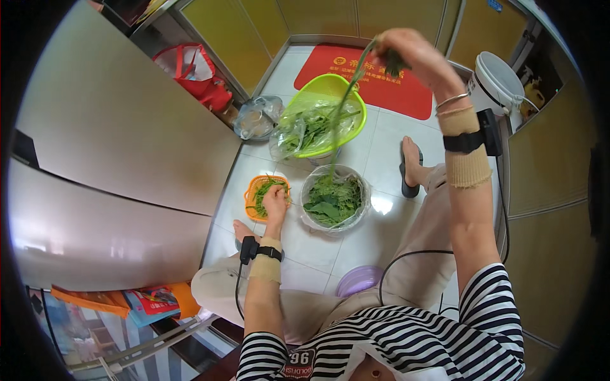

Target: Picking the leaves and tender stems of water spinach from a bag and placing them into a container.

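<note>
High over a red floor mat, my right hand (405,55) grips a leafy green vine (339,107). Its long stem hangs in a curve down toward a bag-lined bin (307,216) heaped with leaves and tendrils (333,202). My left hand (275,205) is at an orange plastic basket (248,209) of cut green stems (261,193), fingertips bunched together over them. Whether a piece is between those fingers is hidden. Behind the bin, a lime-green plastic basket (363,121) is tilted and carries a clear plastic bag (286,143) of leafy stalks (317,131).
A white lidded bucket (500,78) stands at the right by the cabinets. At the left are a red bag (205,90), a clear plastic bag (259,116) and a large metallic panel (128,114). A purple basin (358,281) sits near my legs; a black cable (414,252) crosses my lap.
</note>
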Demonstrator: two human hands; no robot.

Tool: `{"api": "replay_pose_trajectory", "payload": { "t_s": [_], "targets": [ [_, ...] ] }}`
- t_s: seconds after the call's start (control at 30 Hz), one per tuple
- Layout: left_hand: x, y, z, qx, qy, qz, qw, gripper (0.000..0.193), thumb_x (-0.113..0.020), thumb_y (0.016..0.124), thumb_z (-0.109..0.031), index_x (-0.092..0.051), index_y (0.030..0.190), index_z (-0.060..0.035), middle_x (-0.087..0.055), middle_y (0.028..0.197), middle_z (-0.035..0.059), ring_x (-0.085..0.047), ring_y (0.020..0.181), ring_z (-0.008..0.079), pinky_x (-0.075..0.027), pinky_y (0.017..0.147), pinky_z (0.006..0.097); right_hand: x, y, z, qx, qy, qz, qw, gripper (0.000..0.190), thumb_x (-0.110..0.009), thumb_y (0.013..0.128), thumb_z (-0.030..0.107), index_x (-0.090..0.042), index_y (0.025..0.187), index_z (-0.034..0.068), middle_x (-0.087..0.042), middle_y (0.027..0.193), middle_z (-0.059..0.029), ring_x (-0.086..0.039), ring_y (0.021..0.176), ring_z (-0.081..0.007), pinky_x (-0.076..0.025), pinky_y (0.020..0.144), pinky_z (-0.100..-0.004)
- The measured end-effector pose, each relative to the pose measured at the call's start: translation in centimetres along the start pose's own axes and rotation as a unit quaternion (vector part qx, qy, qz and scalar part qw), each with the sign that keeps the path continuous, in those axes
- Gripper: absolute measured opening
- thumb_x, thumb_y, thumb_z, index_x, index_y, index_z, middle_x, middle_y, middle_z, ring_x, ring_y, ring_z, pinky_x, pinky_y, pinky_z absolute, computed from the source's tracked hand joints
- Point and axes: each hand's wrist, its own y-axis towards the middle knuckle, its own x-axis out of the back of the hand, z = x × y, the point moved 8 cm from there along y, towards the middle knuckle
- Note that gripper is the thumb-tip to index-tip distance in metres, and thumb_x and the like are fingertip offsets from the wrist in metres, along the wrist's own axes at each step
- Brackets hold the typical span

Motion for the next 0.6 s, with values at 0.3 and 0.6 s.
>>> {"api": "replay_pose_trajectory", "payload": {
  "t_s": [0.3, 0.6],
  "targets": [
    [0.1, -2.2, 4.2, 0.112, -0.018, 0.033, 0.993, 0.008, -0.053, 0.085, -0.004, -0.058, 0.084, 0.0025, -0.058, 0.066, 0.0101, -0.047, 0.041, 0.0112, -0.041, 0.037, 0.0256, -2.2, 1.5, 8.1, 0.022, -0.026, -0.015, 0.999, 0.029, -0.049, 0.09, 0.02, -0.063, 0.082, -0.004, -0.064, 0.075, -0.0062, -0.058, 0.066, -0.0116, -0.046, 0.062, -0.0232],
    [-3.8, -4.3, -6.6, 0.05, -0.089, 0.193, 0.976, 0.01, -0.055, 0.085, -0.006, -0.057, 0.088, 0.0032, -0.061, 0.068, 0.0091, -0.047, 0.044, 0.0073, -0.04, 0.038, 0.0222, -9.1, -3.2, -0.2, 0.106, -0.178, 0.017, 0.978, 0.023, -0.056, 0.083, 0.02, -0.062, 0.075, -0.001, -0.062, 0.069, -0.0099, -0.057, 0.064, -0.0163, -0.047, 0.062, -0.0307]
  ]
}}
